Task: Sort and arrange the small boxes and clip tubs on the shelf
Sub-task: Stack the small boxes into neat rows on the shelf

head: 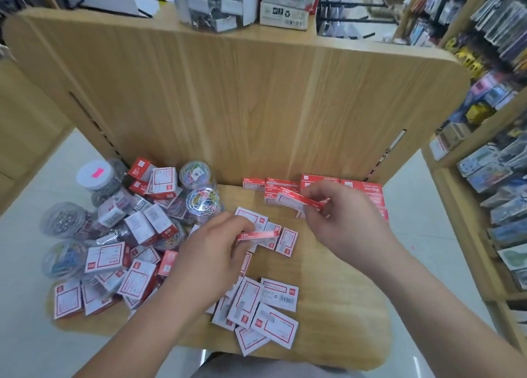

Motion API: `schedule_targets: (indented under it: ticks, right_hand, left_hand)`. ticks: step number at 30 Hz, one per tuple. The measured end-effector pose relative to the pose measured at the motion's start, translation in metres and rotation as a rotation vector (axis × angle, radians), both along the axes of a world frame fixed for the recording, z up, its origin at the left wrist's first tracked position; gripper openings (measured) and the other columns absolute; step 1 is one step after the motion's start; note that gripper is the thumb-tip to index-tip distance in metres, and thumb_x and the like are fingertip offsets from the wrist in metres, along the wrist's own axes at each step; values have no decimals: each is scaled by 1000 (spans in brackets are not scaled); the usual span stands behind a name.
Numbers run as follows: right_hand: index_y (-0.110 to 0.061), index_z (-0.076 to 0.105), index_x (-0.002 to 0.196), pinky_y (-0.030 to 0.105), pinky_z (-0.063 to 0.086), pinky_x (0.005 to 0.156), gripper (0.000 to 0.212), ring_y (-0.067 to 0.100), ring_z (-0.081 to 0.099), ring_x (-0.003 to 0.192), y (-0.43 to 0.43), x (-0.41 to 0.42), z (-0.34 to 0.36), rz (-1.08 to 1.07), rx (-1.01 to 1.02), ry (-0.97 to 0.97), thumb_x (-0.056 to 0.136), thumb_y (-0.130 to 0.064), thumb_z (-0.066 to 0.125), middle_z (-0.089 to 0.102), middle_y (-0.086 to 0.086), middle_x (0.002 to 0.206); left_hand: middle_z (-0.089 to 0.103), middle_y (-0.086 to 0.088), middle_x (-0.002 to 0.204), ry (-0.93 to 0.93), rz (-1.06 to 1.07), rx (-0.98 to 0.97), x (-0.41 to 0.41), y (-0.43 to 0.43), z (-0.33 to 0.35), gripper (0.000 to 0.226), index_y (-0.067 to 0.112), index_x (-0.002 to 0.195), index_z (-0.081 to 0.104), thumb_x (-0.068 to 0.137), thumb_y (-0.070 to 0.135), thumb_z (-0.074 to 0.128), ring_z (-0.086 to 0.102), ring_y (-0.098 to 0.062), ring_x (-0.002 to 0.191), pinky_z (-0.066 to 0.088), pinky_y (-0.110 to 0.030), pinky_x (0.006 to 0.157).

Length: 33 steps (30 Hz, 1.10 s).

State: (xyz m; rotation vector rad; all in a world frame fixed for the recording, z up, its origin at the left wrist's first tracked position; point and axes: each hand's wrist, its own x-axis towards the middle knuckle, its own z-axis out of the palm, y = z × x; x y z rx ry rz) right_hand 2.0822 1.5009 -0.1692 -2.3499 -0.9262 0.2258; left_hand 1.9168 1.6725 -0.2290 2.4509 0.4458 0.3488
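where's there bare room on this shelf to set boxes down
Biggest bare patch: front right of the light wooden shelf, between the front cluster of white red-framed boxes and the shelf's right edge. A smaller gap sits at the back, between the clear tub of coloured clips and the red box row. The left heap of tubs and boxes is crowded.

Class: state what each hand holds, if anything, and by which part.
The left hand pinches a flat red box by its left end; the right hand pinches a second red box by its right end.
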Motion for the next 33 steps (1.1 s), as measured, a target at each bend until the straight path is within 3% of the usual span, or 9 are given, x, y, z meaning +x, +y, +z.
schedule_targets:
  ticks: [2,4,6,11,16,19,25,30,33]
  right_hand:
    - [-30,73,106,31,48,71,18,15,63,90,25,8,-10,106,-105,-207,89,-28,67,67,-13,94]
    - [-28,76,101,36,43,72,18,28,58,92,42,14,-29,154,-176,-392,84,-32,71,60,-3,90]
    - [-26,77,93,39,39,73,15,32,53,90,50,19,-51,147,-182,-511,81,-33,73,55,0,87]
    - [-15,72,84,49,38,91,14,35,51,101,45,31,-82,105,-218,-652,77,-27,68,58,7,99]
    - [-12,66,81,48,42,87,21,36,51,101,43,37,-82,110,-135,-604,77,-29,77,58,9,102]
    - [-10,70,89,47,47,83,21,35,53,102,28,40,-76,128,-6,-527,79,-23,82,60,8,107]
    - [-12,73,91,43,49,76,8,27,58,95,1,28,-66,84,194,-374,85,-14,77,61,3,102]
    - [-19,74,92,37,50,61,6,18,60,81,-6,14,-69,-24,200,-299,86,-18,76,58,-7,89]
    - [-24,72,90,37,53,61,3,10,58,73,-7,-3,-74,-4,195,-185,87,-24,71,60,-13,86]
  left_hand:
    - [56,17,97,-14,22,27,-4,5,0,22,32,102,63,90,17,72,57,-7,82,52,-39,69]
    - [56,14,98,-7,37,40,-6,10,-3,19,30,102,62,91,17,70,58,-12,82,52,-42,69]
    - [56,11,97,-4,49,74,-5,11,-4,16,27,102,62,91,16,68,59,-17,81,52,-43,67]
    - [55,4,96,16,33,156,12,8,-16,18,22,100,62,89,9,67,58,-27,88,51,-41,61]
    - [54,1,90,42,-4,194,43,5,-31,37,19,99,65,73,-6,75,58,-27,82,50,-40,61]
    - [54,2,92,20,-12,199,63,8,-39,42,22,100,60,74,-9,72,58,-28,85,52,-43,61]
    - [65,0,99,-68,-66,81,87,6,-46,12,17,100,59,92,10,65,63,-28,91,53,-44,68]
    - [60,1,109,-119,-71,98,81,4,-55,13,19,108,67,97,13,64,67,-28,88,55,-43,65]
    - [59,1,106,-133,-32,84,85,8,-53,9,17,103,70,95,14,68,66,-25,88,55,-43,67]
